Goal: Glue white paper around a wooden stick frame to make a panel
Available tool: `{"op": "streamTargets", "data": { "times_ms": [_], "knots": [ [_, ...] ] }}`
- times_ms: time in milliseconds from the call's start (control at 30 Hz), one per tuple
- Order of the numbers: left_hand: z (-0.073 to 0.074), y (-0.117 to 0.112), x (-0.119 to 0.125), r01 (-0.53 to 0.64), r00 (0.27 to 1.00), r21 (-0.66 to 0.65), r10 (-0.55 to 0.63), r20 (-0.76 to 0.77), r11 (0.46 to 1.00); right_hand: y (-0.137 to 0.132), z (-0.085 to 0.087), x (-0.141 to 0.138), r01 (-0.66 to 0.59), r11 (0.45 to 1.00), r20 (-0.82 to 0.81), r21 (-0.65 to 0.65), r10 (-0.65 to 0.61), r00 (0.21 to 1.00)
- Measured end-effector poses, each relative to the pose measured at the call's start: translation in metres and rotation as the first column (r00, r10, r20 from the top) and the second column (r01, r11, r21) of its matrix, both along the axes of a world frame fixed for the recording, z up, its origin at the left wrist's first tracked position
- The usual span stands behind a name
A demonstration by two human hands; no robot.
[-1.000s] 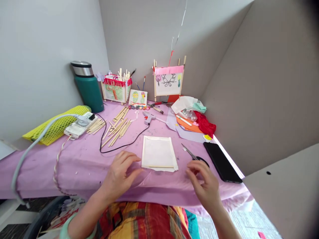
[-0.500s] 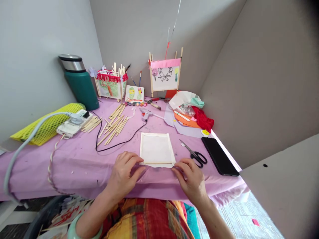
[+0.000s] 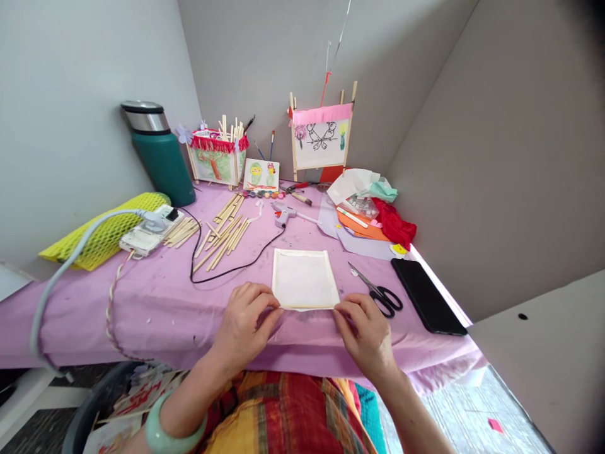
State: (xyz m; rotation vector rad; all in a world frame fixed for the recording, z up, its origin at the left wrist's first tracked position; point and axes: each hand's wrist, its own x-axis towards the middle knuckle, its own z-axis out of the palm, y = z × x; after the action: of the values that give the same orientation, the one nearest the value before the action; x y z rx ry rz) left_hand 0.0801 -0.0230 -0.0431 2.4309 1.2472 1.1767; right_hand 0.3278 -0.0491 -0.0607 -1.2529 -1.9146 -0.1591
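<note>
A white paper panel framed with thin wooden sticks (image 3: 306,279) lies flat near the table's front edge. My left hand (image 3: 248,320) pinches its near left corner between thumb and fingers. At the near right corner, my right hand (image 3: 365,328) grips the paper edge the same way. Along the near side, the paper flap looks folded up against the stick. Just right of the panel rest black-handled scissors (image 3: 378,291), blades pointing away to the left. Behind the panel sits a glue gun (image 3: 283,214) with its black cord curving leftward.
Loose wooden sticks (image 3: 225,236) lie left of the glue gun. A phone (image 3: 428,296) is at the right edge, a green bottle (image 3: 163,154) and power strip (image 3: 150,234) at the left. Coloured papers (image 3: 362,224) and a standing stick-framed drawing (image 3: 324,142) are at the back.
The near paper flap, which lay out flat past the stick, is now lifted and folded toward it by both hands. The whole view has shifted slightly.
</note>
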Motion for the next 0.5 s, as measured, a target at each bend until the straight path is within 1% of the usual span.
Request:
{"op": "streamTargets", "data": {
  "times_ms": [133, 333, 500],
  "knots": [
    [0.0026, 0.0010, 0.0019, -0.007, 1.000, -0.021, 0.007, 0.004, 1.000, 0.0023, 0.0047, -0.0026, 0.006, 1.000, -0.008, -0.010, -0.006, 1.000],
    [0.0043, 0.0026, 0.0026, -0.015, 1.000, -0.033, 0.015, -0.008, 0.999, 0.0046, 0.0075, 0.0021, -0.059, 0.996, -0.007, -0.067, 0.058, 0.998],
    [0.0038, 0.0038, 0.0026, -0.011, 1.000, -0.014, 0.011, -0.020, 1.000, 0.0051, 0.0098, 0.0033, -0.090, 0.991, 0.008, -0.098, 0.091, 0.996]
  ]
}}
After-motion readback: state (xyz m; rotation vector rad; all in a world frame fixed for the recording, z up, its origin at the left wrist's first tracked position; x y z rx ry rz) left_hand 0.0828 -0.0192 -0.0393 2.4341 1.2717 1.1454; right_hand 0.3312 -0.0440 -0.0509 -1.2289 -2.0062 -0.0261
